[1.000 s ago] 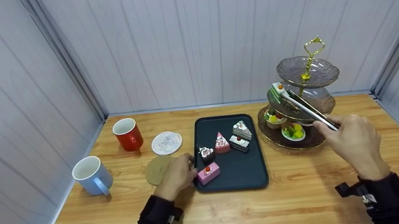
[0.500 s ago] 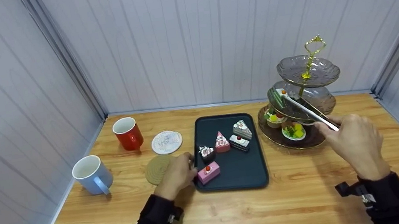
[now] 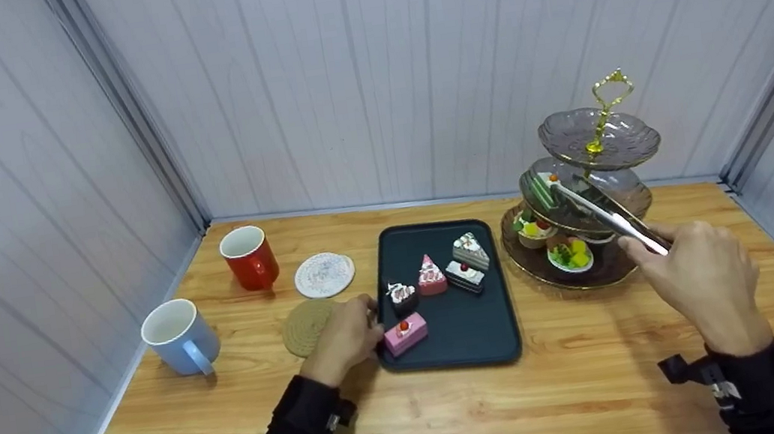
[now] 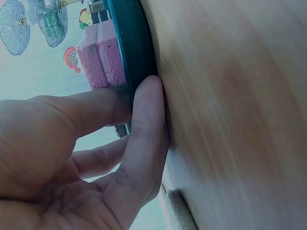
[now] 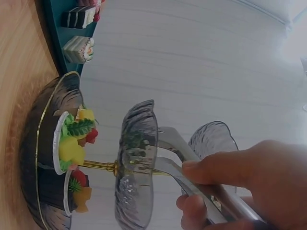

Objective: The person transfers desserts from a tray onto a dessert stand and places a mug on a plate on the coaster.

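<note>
My left hand pinches the left rim of the dark tray; in the left wrist view the thumb is at the rim's inner side and a finger lies along its outside. My right hand grips metal tongs, whose tips reach into the middle tier of a three-tier glass cake stand. A green-and-white toy cake slice with an orange ball on top sits in that tier, beside the tong tips. In the right wrist view the tong arms stand apart.
Several toy cakes, including a pink one and a red wedge, lie on the tray. Fruit cups fill part of the lowest tier. Leftward stand a red mug, a light blue mug, a white coaster and a woven coaster.
The green slice has come down from the middle tier's rim into that tier. The tong arms have spread, and my right hand has shifted slightly right and down. My left hand stays at the tray.
</note>
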Demonstrator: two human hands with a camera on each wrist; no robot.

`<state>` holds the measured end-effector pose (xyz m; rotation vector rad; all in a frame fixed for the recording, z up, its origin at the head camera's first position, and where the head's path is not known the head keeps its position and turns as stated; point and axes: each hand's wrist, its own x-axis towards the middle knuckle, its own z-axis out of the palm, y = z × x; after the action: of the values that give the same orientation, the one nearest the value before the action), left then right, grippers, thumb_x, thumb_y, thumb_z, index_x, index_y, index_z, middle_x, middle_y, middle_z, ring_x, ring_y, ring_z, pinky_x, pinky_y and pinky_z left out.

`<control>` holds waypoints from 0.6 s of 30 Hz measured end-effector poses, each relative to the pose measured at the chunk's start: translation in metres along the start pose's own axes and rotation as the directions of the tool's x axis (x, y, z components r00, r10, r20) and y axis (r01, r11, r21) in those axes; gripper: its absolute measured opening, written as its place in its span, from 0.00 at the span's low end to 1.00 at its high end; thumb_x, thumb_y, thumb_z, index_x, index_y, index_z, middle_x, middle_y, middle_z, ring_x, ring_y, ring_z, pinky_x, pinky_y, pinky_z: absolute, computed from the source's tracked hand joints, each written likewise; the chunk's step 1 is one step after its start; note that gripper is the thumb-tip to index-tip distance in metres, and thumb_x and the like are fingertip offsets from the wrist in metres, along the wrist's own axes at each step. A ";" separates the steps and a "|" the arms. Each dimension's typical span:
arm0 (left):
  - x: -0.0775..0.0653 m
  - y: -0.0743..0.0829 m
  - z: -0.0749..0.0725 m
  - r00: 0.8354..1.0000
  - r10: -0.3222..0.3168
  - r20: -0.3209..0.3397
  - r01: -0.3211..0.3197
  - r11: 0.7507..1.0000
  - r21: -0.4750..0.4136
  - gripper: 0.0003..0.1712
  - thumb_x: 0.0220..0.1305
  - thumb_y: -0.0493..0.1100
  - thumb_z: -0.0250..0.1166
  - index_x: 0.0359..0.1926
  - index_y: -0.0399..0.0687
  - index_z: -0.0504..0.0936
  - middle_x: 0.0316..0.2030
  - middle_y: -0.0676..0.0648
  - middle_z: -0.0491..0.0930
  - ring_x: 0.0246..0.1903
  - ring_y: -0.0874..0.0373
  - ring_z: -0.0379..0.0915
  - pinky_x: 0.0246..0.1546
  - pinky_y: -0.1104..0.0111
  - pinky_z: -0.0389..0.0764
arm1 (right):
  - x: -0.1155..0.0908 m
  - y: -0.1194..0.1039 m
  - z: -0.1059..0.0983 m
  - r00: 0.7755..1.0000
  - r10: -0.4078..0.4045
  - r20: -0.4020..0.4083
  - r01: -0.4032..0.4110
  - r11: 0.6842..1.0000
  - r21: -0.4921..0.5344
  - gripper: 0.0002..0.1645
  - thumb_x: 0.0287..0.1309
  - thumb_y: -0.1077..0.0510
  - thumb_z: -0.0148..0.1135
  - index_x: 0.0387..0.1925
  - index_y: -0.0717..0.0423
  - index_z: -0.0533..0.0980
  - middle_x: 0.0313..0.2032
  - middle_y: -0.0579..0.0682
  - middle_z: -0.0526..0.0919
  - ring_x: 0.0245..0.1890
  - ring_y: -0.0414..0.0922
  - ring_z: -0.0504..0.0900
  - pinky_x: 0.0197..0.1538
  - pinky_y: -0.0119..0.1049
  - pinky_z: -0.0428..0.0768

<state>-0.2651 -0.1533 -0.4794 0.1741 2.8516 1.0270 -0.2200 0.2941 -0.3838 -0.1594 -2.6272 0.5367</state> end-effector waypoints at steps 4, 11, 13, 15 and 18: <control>0.001 0.000 0.000 1.000 -0.020 0.012 0.020 1.000 -0.010 0.18 0.69 0.34 0.68 0.58 0.36 0.82 0.32 0.46 0.80 0.26 0.56 0.79 0.25 0.67 0.80 | -0.002 -0.001 -0.006 1.000 -0.003 -0.009 0.003 1.000 0.011 0.33 0.62 0.33 0.72 0.56 0.52 0.88 0.30 0.61 0.86 0.25 0.55 0.78 0.18 0.41 0.62; 0.003 0.000 0.000 0.999 -0.044 0.030 0.045 0.999 -0.025 0.18 0.69 0.33 0.68 0.59 0.36 0.81 0.33 0.45 0.81 0.30 0.55 0.80 0.27 0.66 0.81 | -0.004 -0.006 -0.011 1.000 0.001 0.019 -0.001 0.999 0.033 0.37 0.63 0.29 0.70 0.58 0.52 0.87 0.25 0.56 0.81 0.19 0.49 0.71 0.16 0.40 0.60; 0.003 0.000 0.000 0.998 -0.048 0.034 0.049 0.998 -0.029 0.19 0.69 0.33 0.68 0.59 0.36 0.81 0.34 0.45 0.81 0.30 0.55 0.80 0.27 0.66 0.82 | -0.006 -0.008 -0.012 1.000 -0.004 0.020 0.003 0.999 0.042 0.36 0.62 0.28 0.70 0.57 0.51 0.87 0.23 0.53 0.78 0.18 0.47 0.69 0.15 0.40 0.59; 0.003 0.000 0.001 0.998 -0.045 0.034 0.046 0.999 -0.027 0.19 0.69 0.33 0.68 0.60 0.36 0.81 0.34 0.45 0.81 0.30 0.55 0.80 0.27 0.66 0.82 | -0.007 -0.010 -0.012 1.000 -0.015 0.017 0.014 0.999 0.053 0.36 0.62 0.29 0.71 0.57 0.50 0.88 0.21 0.52 0.78 0.17 0.47 0.68 0.15 0.39 0.58; 0.003 0.000 0.001 0.999 -0.040 0.027 0.041 0.999 -0.020 0.20 0.68 0.34 0.68 0.60 0.36 0.81 0.34 0.45 0.81 0.30 0.55 0.80 0.27 0.66 0.82 | -0.009 -0.014 -0.011 0.999 -0.041 0.012 0.040 0.997 0.064 0.37 0.62 0.29 0.71 0.57 0.52 0.88 0.21 0.53 0.79 0.16 0.46 0.67 0.16 0.39 0.58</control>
<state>-0.2677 -0.1529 -0.4803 0.1270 2.8079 1.0376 -0.2067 0.2836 -0.3727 -0.0823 -2.6165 0.6087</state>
